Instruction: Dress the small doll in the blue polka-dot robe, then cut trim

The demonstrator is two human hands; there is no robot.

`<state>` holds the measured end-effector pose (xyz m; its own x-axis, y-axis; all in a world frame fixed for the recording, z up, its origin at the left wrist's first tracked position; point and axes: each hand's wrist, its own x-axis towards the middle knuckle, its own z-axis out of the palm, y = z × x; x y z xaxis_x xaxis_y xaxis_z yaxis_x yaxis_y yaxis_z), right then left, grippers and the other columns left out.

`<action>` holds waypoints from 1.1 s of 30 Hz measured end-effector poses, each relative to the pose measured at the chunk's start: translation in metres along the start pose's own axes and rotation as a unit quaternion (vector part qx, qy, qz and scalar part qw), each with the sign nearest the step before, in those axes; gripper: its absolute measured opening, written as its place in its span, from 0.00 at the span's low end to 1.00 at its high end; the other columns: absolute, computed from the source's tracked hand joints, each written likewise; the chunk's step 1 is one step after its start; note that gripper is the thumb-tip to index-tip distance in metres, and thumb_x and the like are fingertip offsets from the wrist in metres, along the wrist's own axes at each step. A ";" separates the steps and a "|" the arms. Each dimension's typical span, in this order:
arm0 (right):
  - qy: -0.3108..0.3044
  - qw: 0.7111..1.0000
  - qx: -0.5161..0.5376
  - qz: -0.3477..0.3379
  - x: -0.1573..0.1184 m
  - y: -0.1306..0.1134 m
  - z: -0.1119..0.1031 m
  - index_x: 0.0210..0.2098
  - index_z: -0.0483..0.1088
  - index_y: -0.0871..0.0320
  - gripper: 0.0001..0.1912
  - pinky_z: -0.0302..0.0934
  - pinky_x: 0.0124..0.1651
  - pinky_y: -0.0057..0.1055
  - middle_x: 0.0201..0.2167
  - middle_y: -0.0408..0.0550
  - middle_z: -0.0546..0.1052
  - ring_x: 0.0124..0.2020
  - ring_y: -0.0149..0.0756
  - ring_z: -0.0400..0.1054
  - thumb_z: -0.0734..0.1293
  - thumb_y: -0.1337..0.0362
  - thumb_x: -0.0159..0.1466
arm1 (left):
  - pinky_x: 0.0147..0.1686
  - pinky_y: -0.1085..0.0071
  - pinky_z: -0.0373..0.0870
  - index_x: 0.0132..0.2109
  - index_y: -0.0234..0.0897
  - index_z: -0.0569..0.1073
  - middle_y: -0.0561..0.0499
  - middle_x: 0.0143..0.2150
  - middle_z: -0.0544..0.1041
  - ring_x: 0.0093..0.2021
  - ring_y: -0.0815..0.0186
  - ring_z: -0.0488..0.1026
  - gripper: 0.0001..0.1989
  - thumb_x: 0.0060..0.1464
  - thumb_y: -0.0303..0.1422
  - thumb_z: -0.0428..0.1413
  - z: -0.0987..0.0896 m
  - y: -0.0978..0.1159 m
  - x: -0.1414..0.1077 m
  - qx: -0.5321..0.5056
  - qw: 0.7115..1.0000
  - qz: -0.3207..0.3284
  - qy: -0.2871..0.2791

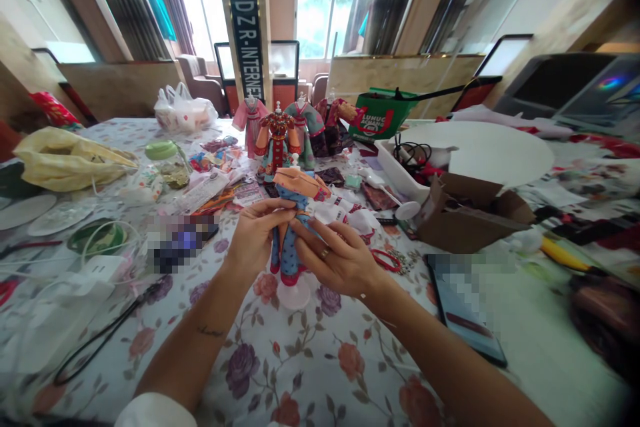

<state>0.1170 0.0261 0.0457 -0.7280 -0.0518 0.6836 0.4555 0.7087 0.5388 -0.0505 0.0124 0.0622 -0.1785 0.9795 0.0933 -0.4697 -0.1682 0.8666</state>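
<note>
In front of me a small doll garment (pixel 289 255), blue with dark dots, orange parts and pink hems, hangs on a little white stand (pixel 294 295). My left hand (pixel 256 232) pinches its left edge at the middle between thumb and forefinger. From the right, my right hand (pixel 337 253) grips the same garment at waist height, fingertips close to the left hand's; a ring shows on one finger. The orange upper part (pixel 299 181) is folded over near the top of the stand. Exactly which layer of cloth each hand pinches is hidden by the fingers.
Behind stand several dressed doll stands, one with a red and orange robe (pixel 278 140). A cardboard box (pixel 473 213), a white bin (pixel 400 170) and a phone (pixel 467 310) lie right. Left are a green-lidded jar (pixel 170 163), a yellow bag (pixel 70 159) and white cables (pixel 100 240).
</note>
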 end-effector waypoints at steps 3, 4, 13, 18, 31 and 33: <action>0.021 1.000 0.013 0.002 -0.002 0.001 0.000 0.38 0.72 0.57 0.05 0.65 0.45 0.35 0.49 0.50 0.79 0.49 0.39 0.70 0.63 0.69 0.66 | 0.27 0.77 0.70 0.27 0.35 0.78 0.53 0.26 0.80 0.26 0.70 0.75 0.07 0.37 0.23 0.65 0.001 0.001 -0.001 -0.020 1.000 -0.016 -0.001; 0.029 0.999 0.019 0.008 -0.002 0.001 0.000 0.37 0.72 0.57 0.05 0.65 0.45 0.36 0.48 0.50 0.79 0.48 0.39 0.70 0.64 0.70 0.65 | 0.26 0.77 0.70 0.27 0.35 0.77 0.53 0.26 0.80 0.26 0.71 0.75 0.07 0.36 0.23 0.65 0.001 0.001 -0.001 -0.022 1.000 -0.014 -0.002; 0.090 0.965 0.192 0.153 -0.011 -0.020 -0.003 0.40 0.69 0.56 0.08 0.65 0.38 0.38 0.39 0.50 0.81 0.38 0.40 0.72 0.65 0.73 0.61 | 0.32 0.74 0.71 0.27 0.35 0.70 0.55 0.28 0.77 0.28 0.69 0.75 0.12 0.36 0.27 0.67 0.002 0.001 0.005 0.003 0.996 0.080 0.032; 0.111 0.885 0.227 0.390 -0.002 -0.026 0.003 0.36 0.68 0.55 0.05 0.63 0.38 0.39 0.30 0.47 0.76 0.32 0.40 0.69 0.67 0.70 0.60 | 0.31 0.75 0.71 0.30 0.36 0.68 0.56 0.30 0.76 0.28 0.71 0.74 0.13 0.40 0.28 0.65 0.001 -0.004 0.004 0.044 0.988 0.138 0.056; 0.005 0.884 0.265 0.385 0.011 -0.027 0.017 0.31 0.67 0.55 0.07 0.60 0.39 0.38 0.30 0.49 0.73 0.34 0.42 0.64 0.61 0.69 0.65 | 0.24 0.78 0.70 0.37 0.41 0.60 0.57 0.33 0.74 0.23 0.74 0.72 0.19 0.42 0.27 0.63 0.004 -0.007 0.004 0.056 0.979 0.173 0.093; -0.010 0.882 0.276 0.382 0.011 -0.027 0.014 0.30 0.66 0.55 0.07 0.59 0.38 0.38 0.30 0.49 0.73 0.34 0.42 0.63 0.61 0.69 0.65 | 0.24 0.79 0.70 0.38 0.41 0.60 0.58 0.33 0.73 0.25 0.73 0.73 0.20 0.42 0.27 0.63 0.003 -0.010 0.006 0.065 0.974 0.194 0.094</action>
<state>0.0891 0.0166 0.0321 -0.3288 0.5972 0.7316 0.5026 0.7665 -0.3998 -0.0446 0.0204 0.0559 -0.4812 0.8059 0.3450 -0.2249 -0.4938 0.8400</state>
